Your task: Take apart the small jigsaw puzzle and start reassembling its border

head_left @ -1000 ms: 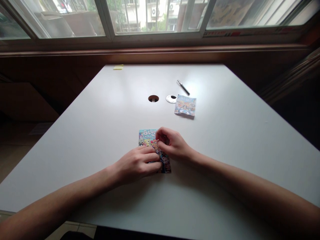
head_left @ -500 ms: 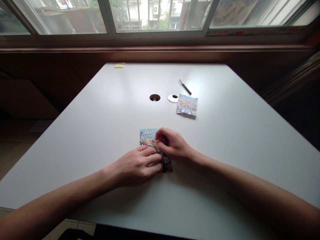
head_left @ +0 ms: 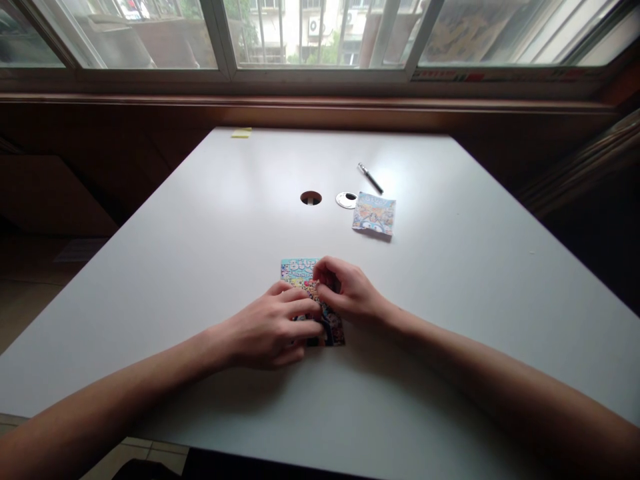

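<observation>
A colourful printed sheet (head_left: pixel 299 268), covered in small cartoon figures with large lettering along its top, lies flat on the white table. My left hand (head_left: pixel 277 325) rests over its left and lower part, the fingers spread apart and reaching across the print. Over the upper right part, my right hand (head_left: pixel 350 291) is curled, thumb and forefinger bent towards each other. What its fingertips hold, if anything, is too small or hidden to make out. Both hands cover much of the sheet's middle.
Beyond my right hand lies a pale printed packet (head_left: pixel 374 215), beside a silver ring-shaped cover (head_left: pixel 346 200). A dark pen (head_left: pixel 370 178) is farther back. The table (head_left: pixel 200 233) has a round hole (head_left: pixel 311 198). Yellow tape (head_left: pixel 241 133) sticks at the far edge.
My left hand's fingers have spread and shifted slightly, showing more of the sheet's lower part. The right hand keeps its curled pose. The view has tilted a little.
</observation>
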`<state>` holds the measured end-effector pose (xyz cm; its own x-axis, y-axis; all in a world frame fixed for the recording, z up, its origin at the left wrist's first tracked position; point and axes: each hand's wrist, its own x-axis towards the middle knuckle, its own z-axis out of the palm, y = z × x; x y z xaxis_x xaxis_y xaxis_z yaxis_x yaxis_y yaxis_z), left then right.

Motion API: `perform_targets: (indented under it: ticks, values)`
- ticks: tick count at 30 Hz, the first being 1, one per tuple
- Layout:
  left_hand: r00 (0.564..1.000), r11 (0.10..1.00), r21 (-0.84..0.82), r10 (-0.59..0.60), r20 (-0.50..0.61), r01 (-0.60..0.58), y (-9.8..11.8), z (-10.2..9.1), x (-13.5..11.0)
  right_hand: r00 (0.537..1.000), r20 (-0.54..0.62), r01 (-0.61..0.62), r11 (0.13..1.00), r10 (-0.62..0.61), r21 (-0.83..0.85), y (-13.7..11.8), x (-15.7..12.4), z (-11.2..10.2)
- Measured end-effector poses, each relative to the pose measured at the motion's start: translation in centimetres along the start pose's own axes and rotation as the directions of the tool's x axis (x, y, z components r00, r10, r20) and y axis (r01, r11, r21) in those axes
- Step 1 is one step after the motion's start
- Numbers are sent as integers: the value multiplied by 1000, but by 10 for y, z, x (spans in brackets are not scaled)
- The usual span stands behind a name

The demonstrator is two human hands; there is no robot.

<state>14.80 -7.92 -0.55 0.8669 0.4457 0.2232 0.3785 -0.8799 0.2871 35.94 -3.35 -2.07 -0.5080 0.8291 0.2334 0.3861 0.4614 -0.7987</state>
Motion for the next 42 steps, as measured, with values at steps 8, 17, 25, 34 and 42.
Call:
perform_targets:
  ticks: [8, 17, 25, 34, 42]
  values:
    - [973, 984, 22, -171, -157, 177, -8, -1, -6, 978, -189, 59, 988, -86, -144, -2, -4, -9]
    - [936, 935, 115, -346, 66, 337, -34, -1, -22, 908, 410, 316, 788, -89, -529, 1, -12, -9]
    - [928, 929, 154, -355, 118, 336, -34, 2, -22, 912, 402, 308, 775, -76, -552, 0, -18, -2]
    - [940, 939, 85, -338, 47, 333, -44, -1, -28, 971, -235, -130, 704, -54, -699, 45, 21, -69]
    - [946, 945, 50, -325, 2, 324, -46, -2, -32, 952, -301, -224, 563, -46, -795, 73, 33, -106]
